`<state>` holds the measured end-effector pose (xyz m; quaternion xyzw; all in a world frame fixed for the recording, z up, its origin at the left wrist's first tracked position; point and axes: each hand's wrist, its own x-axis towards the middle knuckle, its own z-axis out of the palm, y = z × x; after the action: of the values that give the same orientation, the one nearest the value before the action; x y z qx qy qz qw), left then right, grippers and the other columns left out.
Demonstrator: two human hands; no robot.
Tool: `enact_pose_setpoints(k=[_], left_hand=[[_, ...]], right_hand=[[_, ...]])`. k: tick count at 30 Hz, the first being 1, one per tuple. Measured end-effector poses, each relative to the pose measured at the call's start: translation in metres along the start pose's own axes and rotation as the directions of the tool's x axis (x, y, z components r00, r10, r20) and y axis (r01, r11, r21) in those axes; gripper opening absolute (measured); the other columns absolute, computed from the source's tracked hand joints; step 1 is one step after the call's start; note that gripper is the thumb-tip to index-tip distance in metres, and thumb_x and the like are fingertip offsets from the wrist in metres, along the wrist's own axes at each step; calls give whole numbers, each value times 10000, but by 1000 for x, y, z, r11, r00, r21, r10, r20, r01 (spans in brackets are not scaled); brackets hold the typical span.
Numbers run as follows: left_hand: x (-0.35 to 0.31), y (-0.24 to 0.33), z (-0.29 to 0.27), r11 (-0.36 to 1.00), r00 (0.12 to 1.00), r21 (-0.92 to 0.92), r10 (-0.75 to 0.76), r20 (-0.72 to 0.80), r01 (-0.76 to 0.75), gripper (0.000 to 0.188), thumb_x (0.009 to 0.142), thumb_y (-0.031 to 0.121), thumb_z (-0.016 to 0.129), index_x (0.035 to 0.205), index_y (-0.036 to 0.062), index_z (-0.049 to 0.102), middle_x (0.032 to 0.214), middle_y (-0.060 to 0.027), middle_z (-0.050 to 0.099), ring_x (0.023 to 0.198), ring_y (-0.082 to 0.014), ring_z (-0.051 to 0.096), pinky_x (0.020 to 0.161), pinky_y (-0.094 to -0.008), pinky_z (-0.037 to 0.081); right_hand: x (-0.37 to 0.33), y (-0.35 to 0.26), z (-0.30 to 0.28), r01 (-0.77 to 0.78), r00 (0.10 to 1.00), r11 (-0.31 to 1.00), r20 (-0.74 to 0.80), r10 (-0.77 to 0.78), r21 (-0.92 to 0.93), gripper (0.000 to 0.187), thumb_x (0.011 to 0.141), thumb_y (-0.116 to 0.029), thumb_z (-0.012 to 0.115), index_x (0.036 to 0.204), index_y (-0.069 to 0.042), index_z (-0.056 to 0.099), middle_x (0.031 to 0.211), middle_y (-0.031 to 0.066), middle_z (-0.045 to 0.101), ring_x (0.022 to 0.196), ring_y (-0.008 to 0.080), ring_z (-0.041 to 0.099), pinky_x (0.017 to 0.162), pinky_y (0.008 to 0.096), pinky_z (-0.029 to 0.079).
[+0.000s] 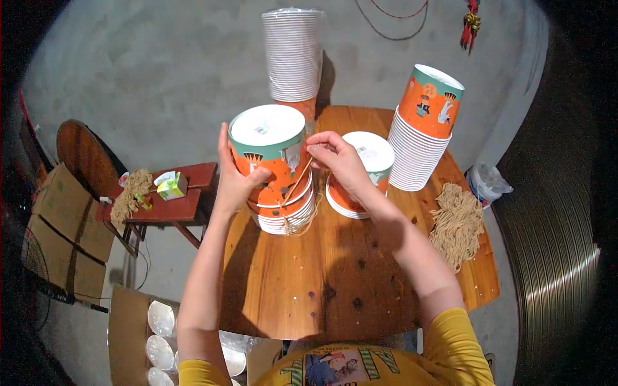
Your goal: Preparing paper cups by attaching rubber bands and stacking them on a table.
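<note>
An orange and green paper bucket (269, 157) stands upside down on a short stack of similar buckets (273, 222), its white base facing up. My left hand (237, 174) is wrapped round its left side, with the thumb across the front. At its right side my right hand (338, 161) pinches the end of a tan cord (299, 181). The cord slants down across the bucket wall, and loose strands hang by the lower rims. Just behind my right wrist is another upturned bucket (370, 151), on a low stack.
A tall bucket stack (421, 135) leans slightly at the right of the wooden table (290, 283). A bundle of tan cords (457, 225) lies near the right edge. Behind stands a plastic-wrapped white stack (293, 58). A red bench (193, 183) is at left, an open carton (132, 334) below.
</note>
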<state>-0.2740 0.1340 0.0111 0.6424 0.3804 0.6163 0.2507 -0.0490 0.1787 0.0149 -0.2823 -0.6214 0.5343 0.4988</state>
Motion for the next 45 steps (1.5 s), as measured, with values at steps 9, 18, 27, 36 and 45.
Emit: enact_pose_setpoints(k=[9,18,27,36,45], left_hand=[[-17,-15,8,999,999,32,15,-37,-14,1090,660,216,713,1474,160,-8,1403,-159,286,1271,-278,363,1050,-412,339],[-34,-15,6,963,971,268,94,-218,-33,977,701,122,689,1467,90,84,1431,-163,275,1320,-287,295,1101,-416,235],[-120,-4,120,990,992,90,-117,52,112,258,845,64,591,1067,5,471,913,-78,501,798,-151,496,711,-265,432],[-98,-71,176,349,661,-670,-694,286,656,205,952,207,499,1099,63,495,1047,-38,595,918,-149,588,860,-331,504],[-95,-89,178,223,682,-760,-635,362,611,131,952,161,495,1057,88,523,1083,-56,611,990,-182,593,886,-365,502]], right_hand=[[-9,18,2,-4,1000,999,-8,5,34,195,902,-135,581,1067,-33,558,937,-5,578,838,51,536,751,199,462],[-24,-9,-18,236,948,641,28,-317,-730,187,849,-186,591,975,-47,583,932,120,621,865,297,610,745,392,493],[-55,-21,-95,356,922,290,284,-262,-888,244,786,-155,660,952,-24,537,984,125,554,951,316,535,826,399,441],[-58,-26,-105,349,931,473,242,-273,-809,210,823,-102,623,979,-12,515,973,105,533,885,255,543,779,335,451],[-58,-38,-111,293,948,579,152,-281,-761,180,836,-100,621,902,2,488,1099,108,567,928,192,553,793,328,460]])
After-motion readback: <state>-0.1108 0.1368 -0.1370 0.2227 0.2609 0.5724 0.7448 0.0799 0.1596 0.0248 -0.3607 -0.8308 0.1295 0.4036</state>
